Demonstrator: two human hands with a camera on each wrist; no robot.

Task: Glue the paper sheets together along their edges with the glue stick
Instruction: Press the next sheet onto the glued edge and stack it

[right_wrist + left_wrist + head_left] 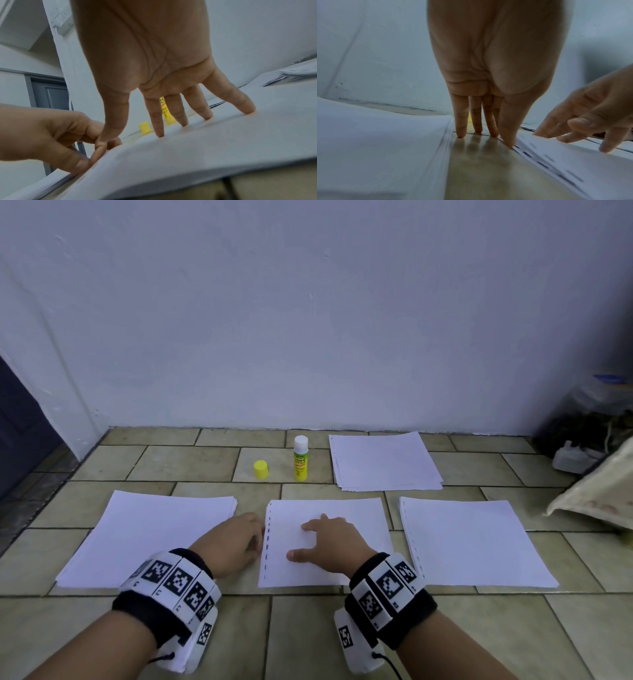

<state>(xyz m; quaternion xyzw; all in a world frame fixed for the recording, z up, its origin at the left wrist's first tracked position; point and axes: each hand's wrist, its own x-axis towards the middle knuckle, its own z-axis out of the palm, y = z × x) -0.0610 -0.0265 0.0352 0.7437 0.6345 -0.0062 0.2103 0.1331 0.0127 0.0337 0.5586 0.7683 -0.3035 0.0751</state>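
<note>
Flanking sheet (329, 542) edge, both hands

Matt white paper sheets (325, 542) lie on a glossy tiled floor (191, 463) that mirrors fingertips. The glue stick (300, 459) and its yellow cap (260, 469) look like smooth plastic.

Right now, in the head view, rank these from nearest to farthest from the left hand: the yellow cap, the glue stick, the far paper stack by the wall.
1. Yellow cap: beyond the left hand, slightly to its right.
2. Glue stick: standing upright, just right of the cap.
3. Far paper stack: farther right, near the wall.
</note>
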